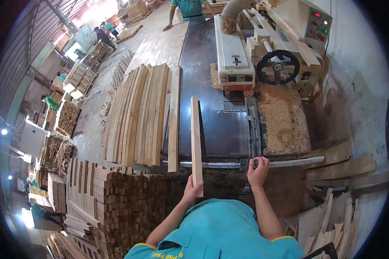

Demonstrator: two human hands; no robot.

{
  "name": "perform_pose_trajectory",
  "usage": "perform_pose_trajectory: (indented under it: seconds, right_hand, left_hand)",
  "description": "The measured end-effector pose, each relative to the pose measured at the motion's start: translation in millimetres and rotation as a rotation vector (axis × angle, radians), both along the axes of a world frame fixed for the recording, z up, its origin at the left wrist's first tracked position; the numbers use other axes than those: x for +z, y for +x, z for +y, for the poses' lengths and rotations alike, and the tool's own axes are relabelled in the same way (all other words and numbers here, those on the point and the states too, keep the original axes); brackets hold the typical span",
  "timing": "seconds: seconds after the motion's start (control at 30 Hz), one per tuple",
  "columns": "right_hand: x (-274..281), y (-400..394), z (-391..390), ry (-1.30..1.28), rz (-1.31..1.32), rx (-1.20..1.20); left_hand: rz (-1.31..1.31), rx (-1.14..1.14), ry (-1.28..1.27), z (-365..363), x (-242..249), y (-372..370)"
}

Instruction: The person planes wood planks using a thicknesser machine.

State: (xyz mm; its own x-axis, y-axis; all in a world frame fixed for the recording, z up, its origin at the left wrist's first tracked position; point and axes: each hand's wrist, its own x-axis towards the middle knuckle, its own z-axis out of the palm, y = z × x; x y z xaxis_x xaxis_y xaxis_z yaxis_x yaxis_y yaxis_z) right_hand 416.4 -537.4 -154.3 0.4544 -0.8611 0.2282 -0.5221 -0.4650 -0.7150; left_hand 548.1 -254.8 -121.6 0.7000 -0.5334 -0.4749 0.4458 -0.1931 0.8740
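Observation:
My left hand [193, 190] is closed around the near end of a pale wooden strip [196, 138], which points away from me over the dark metal saw table [220, 142]. My right hand [258, 172] has its fingers curled on a small black knob [255, 163] at the near end of the rip fence [252, 125]. The fence is mounted on a round steel rail [285, 163] along the table's front edge. Left of the held strip, a single board [174, 121] lies lengthwise beside a row of long wooden boards [136, 116].
A white saw housing [234, 56] with a dust hose [233, 13] and black handwheel [278, 67] stands ahead on the right. Sawdust [285, 121] covers the right side. Stacked wood [129, 207] rises at my left. A co-worker [190, 8] stands at the far end.

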Motion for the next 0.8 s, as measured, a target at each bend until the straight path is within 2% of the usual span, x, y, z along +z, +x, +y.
perform_pose_trajectory:
  seconds: [0.07, 0.23, 0.3, 0.33, 0.4, 0.47, 0.53, 0.67, 0.73, 0.8]
  right_hand:
    - [2.2, 0.3, -0.5, 0.011, -0.02, -0.007]
    - [5.5, -2.3, -1.9, -0.024, -0.005, 0.01]
    - [8.1, -2.4, -0.7, -0.014, -0.017, 0.004]
    - [6.8, -4.0, -1.9, 0.0, -0.031, 0.007]
    - [3.7, -8.6, -5.1, -0.006, -0.013, 0.013]
    - [14.8, -5.3, -11.9, 0.109, 0.015, 0.061]
    - [13.7, 1.8, -27.0, 0.075, 0.02, 0.091]
    - [28.3, 35.3, -63.7, -0.115, 0.296, 0.129]
    - [25.5, 53.9, -80.5, -0.176, 0.373, 0.155]
    - [24.4, 68.4, -92.6, -0.2, 0.531, 0.187]
  left_hand:
    - [-0.345, 0.038, 0.201, -6.1, -20.1, 8.9]
    - [-0.368, 0.048, 0.197, -26.9, -23.0, 22.3]
    - [0.024, 0.117, -0.051, -28.3, -22.3, 23.4]
    - [0.105, 0.096, -0.19, -26.5, -25.9, 24.5]
    - [0.181, 0.133, -0.217, -25.6, -23.6, 18.6]
    - [0.224, 0.119, -0.191, -24.2, -16.3, 10.5]
    - [0.322, 0.131, -0.279, -20.7, -24.1, 5.7]
    - [0.371, 0.117, -0.327, -15.4, -36.2, -0.7]
    - [0.249, 0.042, -0.241, -16.7, -27.7, 3.5]
    - [0.284, 0.052, -0.288, -9.7, -14.4, 8.0]
